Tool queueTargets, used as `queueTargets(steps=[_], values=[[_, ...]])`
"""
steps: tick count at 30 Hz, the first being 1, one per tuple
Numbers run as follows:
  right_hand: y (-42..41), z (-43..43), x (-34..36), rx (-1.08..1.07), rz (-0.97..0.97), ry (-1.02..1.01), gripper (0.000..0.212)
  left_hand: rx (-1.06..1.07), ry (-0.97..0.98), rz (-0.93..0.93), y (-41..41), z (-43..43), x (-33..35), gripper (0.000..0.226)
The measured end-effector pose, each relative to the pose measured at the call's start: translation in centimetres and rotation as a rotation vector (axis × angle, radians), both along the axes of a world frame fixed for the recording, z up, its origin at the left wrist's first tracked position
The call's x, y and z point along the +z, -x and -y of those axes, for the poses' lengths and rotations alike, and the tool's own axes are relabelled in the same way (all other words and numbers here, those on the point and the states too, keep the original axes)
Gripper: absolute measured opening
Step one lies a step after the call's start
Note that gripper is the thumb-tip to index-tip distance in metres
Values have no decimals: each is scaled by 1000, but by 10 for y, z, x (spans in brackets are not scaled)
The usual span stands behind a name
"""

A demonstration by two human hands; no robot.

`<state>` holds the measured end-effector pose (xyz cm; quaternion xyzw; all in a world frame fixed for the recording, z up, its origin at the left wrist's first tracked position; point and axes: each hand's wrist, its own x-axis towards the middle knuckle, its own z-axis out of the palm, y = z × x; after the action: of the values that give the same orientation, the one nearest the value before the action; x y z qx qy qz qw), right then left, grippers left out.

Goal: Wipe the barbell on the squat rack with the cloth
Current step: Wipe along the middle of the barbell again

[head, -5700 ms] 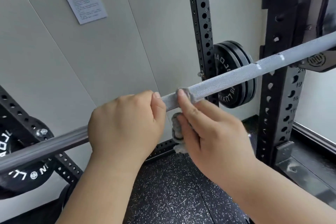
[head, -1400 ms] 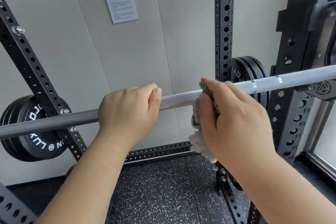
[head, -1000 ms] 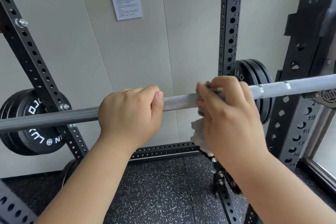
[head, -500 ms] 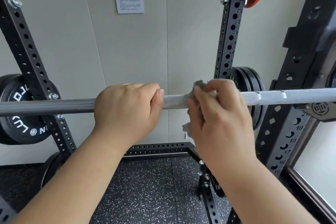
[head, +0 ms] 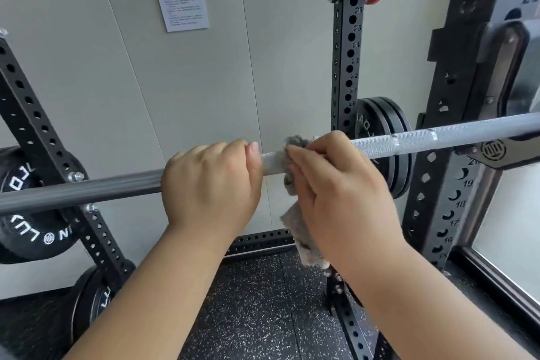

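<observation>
Barbell (head: pixel 438 140): runs across mid-frame, resting on the squat rack (head: pixel 347 52).
Left hand (head: pixel 210 184): fingers curled over the bar, centre frame.
Right hand (head: pixel 336 184): wraps the grey cloth (head: pixel 301 231) round the bar, just beside it.

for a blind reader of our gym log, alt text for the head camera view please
A person's right hand grips a grey cloth against a barbell on a black squat rack, while the left hand grips the bar beside it. Black weight plates are stored on the rack behind.
</observation>
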<state>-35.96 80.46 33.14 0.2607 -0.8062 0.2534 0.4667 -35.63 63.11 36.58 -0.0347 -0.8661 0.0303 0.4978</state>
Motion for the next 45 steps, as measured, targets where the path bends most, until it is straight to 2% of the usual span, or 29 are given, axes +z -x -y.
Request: queueTargets(steps=[4,8,10,13,18,22,25,27,29,31,36,40,45], values=[[4,-17,6,-99,-47,198,20,45,-21,40,-1,-4,5,41],[7,11,-13,52,-66,85,23,132,10,159,-6,-3,18,48],[12,6,-11,22,-110,142,16,178,63,253,-4,-4,20,50],[13,-1,-7,-55,-136,276,16,157,39,360,0,-2,27,53],[14,9,-14,38,-130,95,23,118,-48,605,7,0,45,52],[12,-5,-8,-51,-135,267,14,107,-61,801,11,-1,59,41],[6,11,-16,-2,-95,158,24,103,-49,717,6,-3,54,54],[6,3,-12,14,-100,93,22,129,32,515,3,-2,38,62],[9,-18,-3,-38,-98,166,17,122,131,300,0,2,21,58],[9,-29,0,-92,-71,284,14,111,152,215,-2,3,15,52],[7,-15,-14,-1,-26,136,34,170,125,158,4,0,12,49],[12,-35,-4,-103,-64,353,18,185,105,130,5,0,11,47],[9,-8,-11,6,-50,163,24,166,77,112,6,2,9,44]])
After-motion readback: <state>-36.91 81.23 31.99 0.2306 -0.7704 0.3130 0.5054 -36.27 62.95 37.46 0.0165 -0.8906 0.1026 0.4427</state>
